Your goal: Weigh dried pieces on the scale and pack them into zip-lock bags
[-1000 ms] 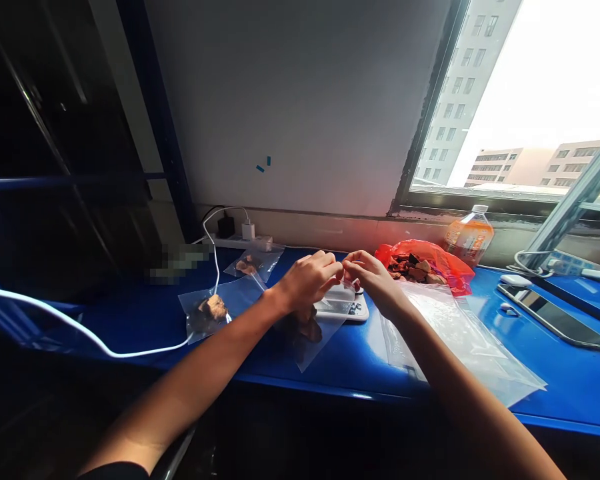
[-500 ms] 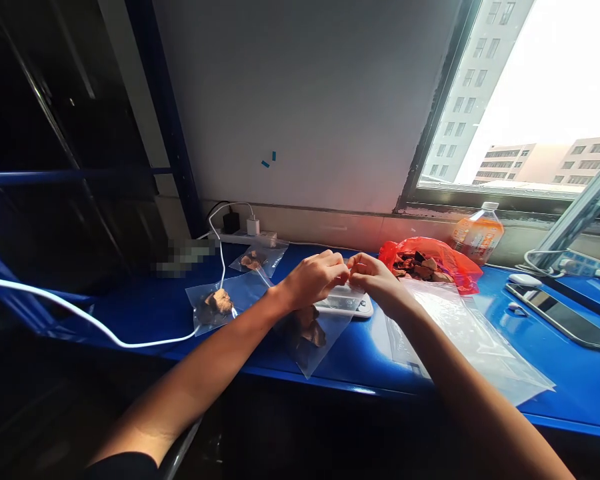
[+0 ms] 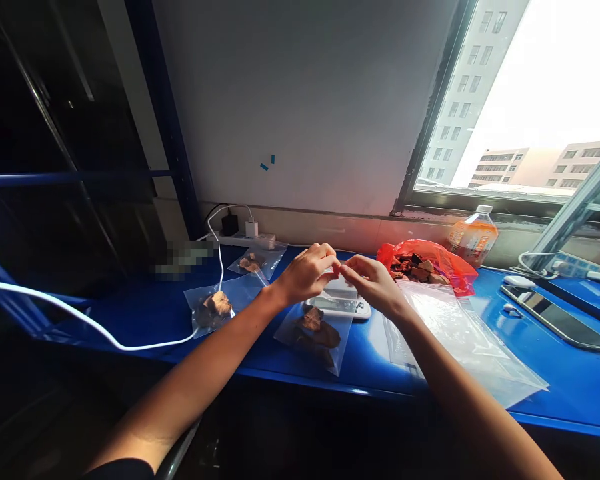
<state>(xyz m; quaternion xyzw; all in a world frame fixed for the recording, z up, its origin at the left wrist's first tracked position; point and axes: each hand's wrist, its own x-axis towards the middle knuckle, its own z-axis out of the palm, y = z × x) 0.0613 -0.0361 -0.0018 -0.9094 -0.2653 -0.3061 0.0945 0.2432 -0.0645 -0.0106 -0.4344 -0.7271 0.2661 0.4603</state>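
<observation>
I am pinching the top of a clear bag between the curled fingers of my left hand and right hand, fingertips close together. The bag is hanging before the white scale, brown chunks sitting low inside.

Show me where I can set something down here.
The blue table is bare right of the stacked clear bags, nearer than the phone; a narrower strip separates that stack from the bag of chunks before the scale. It's crowded around the scale and by the red bag and bottle.
</observation>
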